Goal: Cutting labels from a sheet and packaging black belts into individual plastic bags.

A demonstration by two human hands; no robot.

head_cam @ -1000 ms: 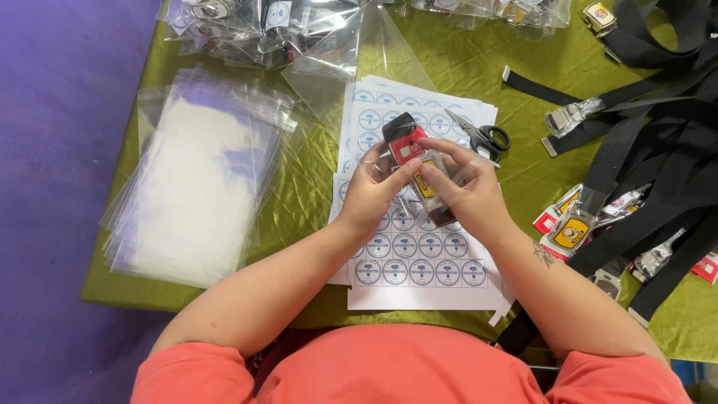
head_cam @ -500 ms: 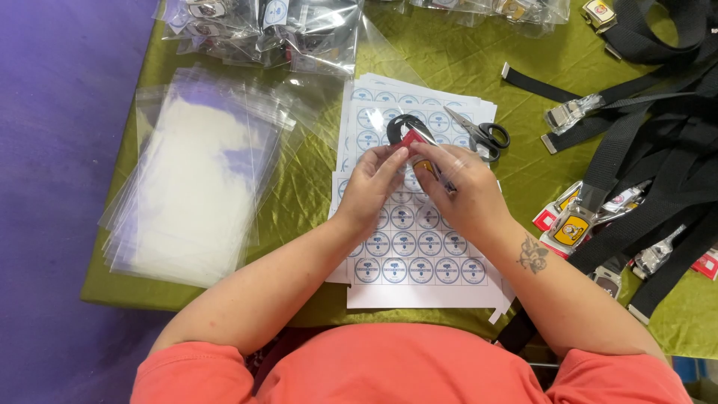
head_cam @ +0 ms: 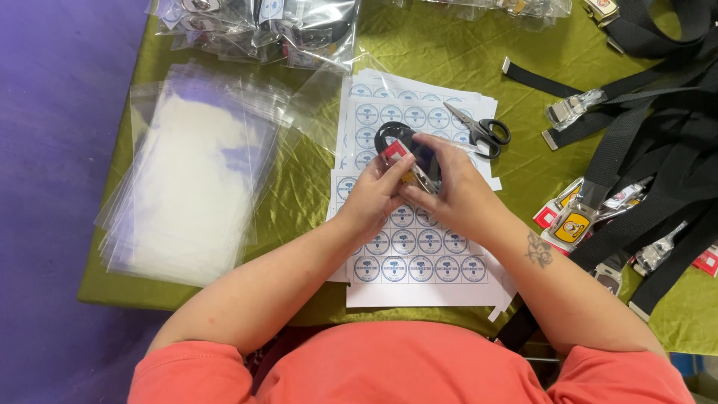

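Both my hands meet over a stack of white sheets of round blue stickers (head_cam: 419, 258) on a green tablecloth. My left hand (head_cam: 372, 198) pinches a small red and white tag (head_cam: 394, 154) that hangs on a coiled black strap (head_cam: 390, 135). My right hand (head_cam: 452, 191) grips the same strap bundle from the right, with a metal clip showing between the fingers. The rest of the bundle is hidden under my fingers.
Black-handled scissors (head_cam: 482, 129) lie on the sheets just beyond my right hand. A pile of clear plastic bags (head_cam: 191, 179) lies at the left. Filled bags (head_cam: 262, 26) sit at the back. Loose black straps with clips and tags (head_cam: 636, 172) cover the right side.
The red tag and strap have shifted left and a little toward the far side of the sheets. My fingers have closed in tighter around the bundle.
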